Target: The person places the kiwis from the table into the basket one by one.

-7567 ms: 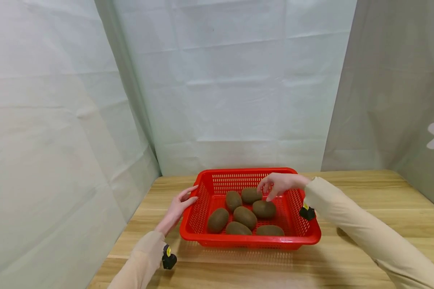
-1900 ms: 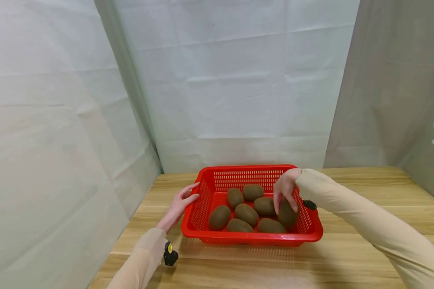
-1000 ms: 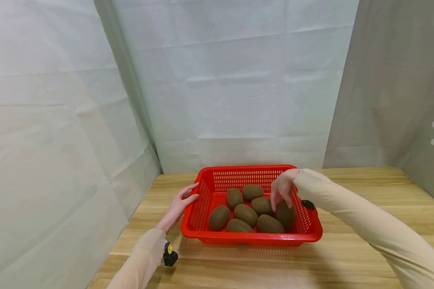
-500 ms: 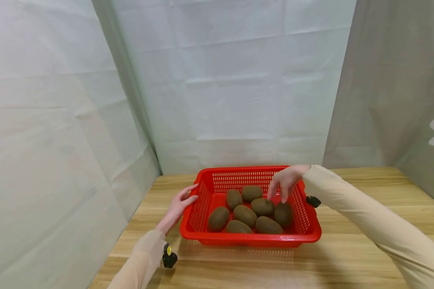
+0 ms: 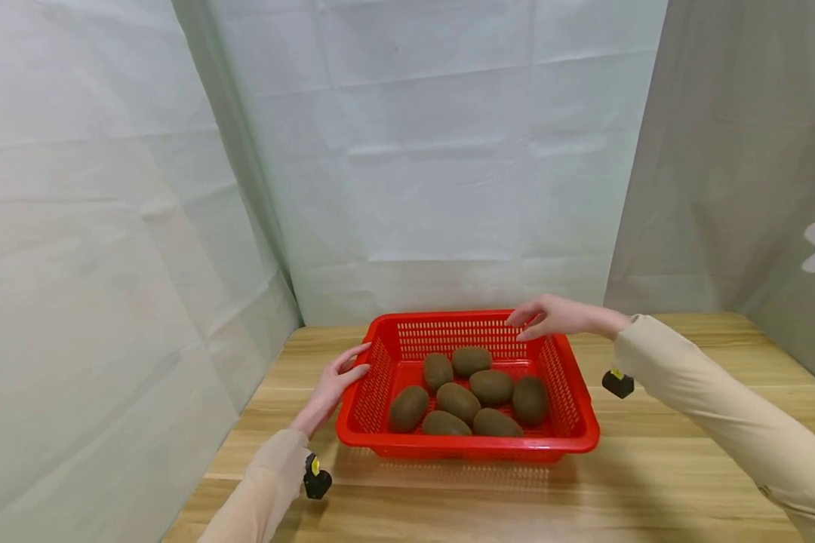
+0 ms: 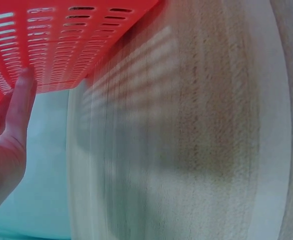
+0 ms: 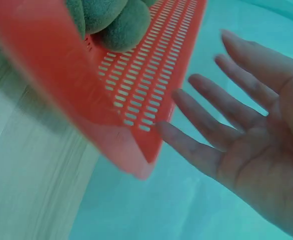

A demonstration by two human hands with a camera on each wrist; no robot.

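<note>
A red perforated basket (image 5: 570,441) stands on the wooden table (image 5: 686,483) and holds several brown kiwis (image 5: 491,386). My left hand (image 5: 336,381) rests with straight fingers against the basket's left wall (image 6: 61,45), holding nothing. My right hand (image 5: 546,315) hovers above the basket's far right corner (image 7: 146,150), fingers spread and straight (image 7: 221,135), empty. The kiwis (image 7: 116,20) lie untouched in the basket's middle.
Pale cloth sheets wall the table in at the back (image 5: 448,188), left and right. Bare wooden tabletop lies to the right of the basket (image 5: 706,377) and in front of it. The table's left edge (image 5: 244,422) runs close beside my left arm.
My right hand let go of a kiwi set down at the basket's right side, then lifted up and back to the far right corner. The left hand has stayed put.
</note>
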